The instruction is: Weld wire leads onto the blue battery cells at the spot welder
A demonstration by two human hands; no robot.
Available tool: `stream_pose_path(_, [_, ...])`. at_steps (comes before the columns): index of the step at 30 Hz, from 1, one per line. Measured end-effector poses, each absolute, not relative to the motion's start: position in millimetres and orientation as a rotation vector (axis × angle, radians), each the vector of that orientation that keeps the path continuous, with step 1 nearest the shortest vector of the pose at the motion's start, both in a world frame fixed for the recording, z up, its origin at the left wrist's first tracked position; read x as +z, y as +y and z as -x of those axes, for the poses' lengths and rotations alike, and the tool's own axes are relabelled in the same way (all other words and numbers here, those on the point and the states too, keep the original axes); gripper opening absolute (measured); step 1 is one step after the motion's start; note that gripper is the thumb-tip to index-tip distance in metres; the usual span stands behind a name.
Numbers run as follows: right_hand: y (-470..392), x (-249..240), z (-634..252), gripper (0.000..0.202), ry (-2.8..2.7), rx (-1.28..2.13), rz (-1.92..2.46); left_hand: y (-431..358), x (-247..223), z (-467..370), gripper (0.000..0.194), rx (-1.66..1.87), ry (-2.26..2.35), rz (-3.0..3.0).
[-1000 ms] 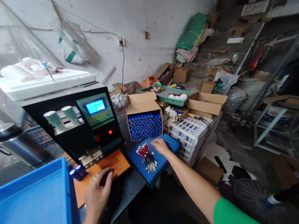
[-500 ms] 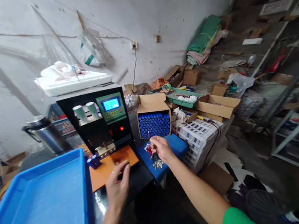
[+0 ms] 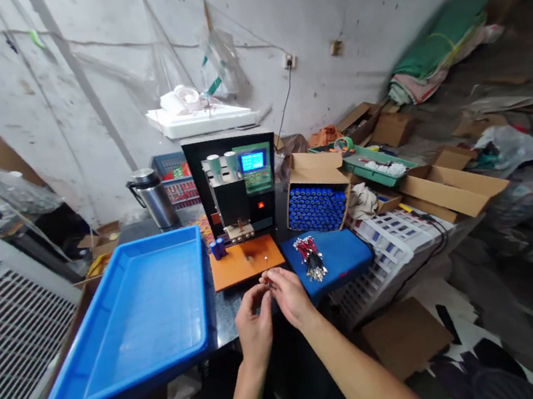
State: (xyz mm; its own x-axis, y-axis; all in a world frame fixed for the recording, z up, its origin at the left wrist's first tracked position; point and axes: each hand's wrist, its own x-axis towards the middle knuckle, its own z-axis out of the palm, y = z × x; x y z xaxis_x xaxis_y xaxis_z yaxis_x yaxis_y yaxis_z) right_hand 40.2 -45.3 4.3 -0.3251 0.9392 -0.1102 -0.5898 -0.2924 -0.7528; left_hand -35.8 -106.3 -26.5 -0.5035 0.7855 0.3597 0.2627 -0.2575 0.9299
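A short thin wire lead (image 3: 268,267) is pinched in the fingers of my right hand (image 3: 289,297), its tip poking up above them. My left hand (image 3: 255,328) meets it there, thumb and forefinger closed at the lower part of the same lead, which the fingers mostly hide. Just beyond both hands lies an orange board (image 3: 237,268) in front of a black spot welder (image 3: 269,216) with a lit screen. Two blue cylindrical battery cells (image 3: 217,248) stand on the board's left. A bunch of red and black wire leads (image 3: 312,258) rests on a blue pad (image 3: 349,247) to the right.
A large blue tray (image 3: 133,315) takes up the table's left side. Behind the pad, an open cardboard box (image 3: 315,168) is filled with blue cells. A steel jug (image 3: 153,200) stands behind the tray. White plastic crates (image 3: 384,241) and a green tray (image 3: 377,168) are at right.
My right hand has moved from the bunch of leads to in front of the orange board, carrying one lead. My left hand has come together with it. The view has turned left.
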Motion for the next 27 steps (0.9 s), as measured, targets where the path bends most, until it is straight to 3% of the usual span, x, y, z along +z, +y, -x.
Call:
stream_pose_path(14, [-108,-8,14,0.017,-0.782,1.877,0.772,-164,-46,82,0.018,1.963,1.939,-1.619])
stream_pose_path(27, [-126,-1,-7,0.019,-0.954,1.859,0.712,-193,-27,75,0.025,1.812,1.751,-1.115])
